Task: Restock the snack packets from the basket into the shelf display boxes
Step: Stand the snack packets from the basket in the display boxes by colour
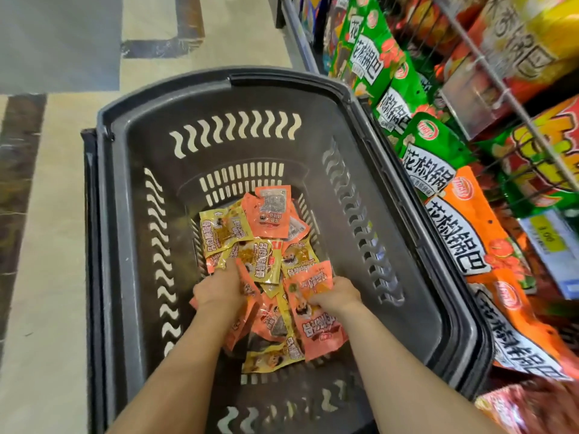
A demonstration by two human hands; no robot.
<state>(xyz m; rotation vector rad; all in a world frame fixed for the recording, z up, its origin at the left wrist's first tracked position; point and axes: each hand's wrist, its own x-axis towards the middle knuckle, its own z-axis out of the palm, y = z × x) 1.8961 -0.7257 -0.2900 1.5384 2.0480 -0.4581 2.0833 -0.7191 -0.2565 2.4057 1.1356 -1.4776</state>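
Both hands reach deep into the basket (131, 195), among the packets (266, 261) heaped on its bottom. The left hand (219, 291) presses into the pile; its fingers are hidden under packets, so its grip I cannot tell. The right hand (336, 294) is clamped on an orange packet (313, 281). The shelf (488, 126) at right is partly cut off and blurred.

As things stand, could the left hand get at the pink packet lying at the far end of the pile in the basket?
Probably yes. The left hand is already down in the basket among the packets, and the far pink packet lies on top of the pile with nothing over it.
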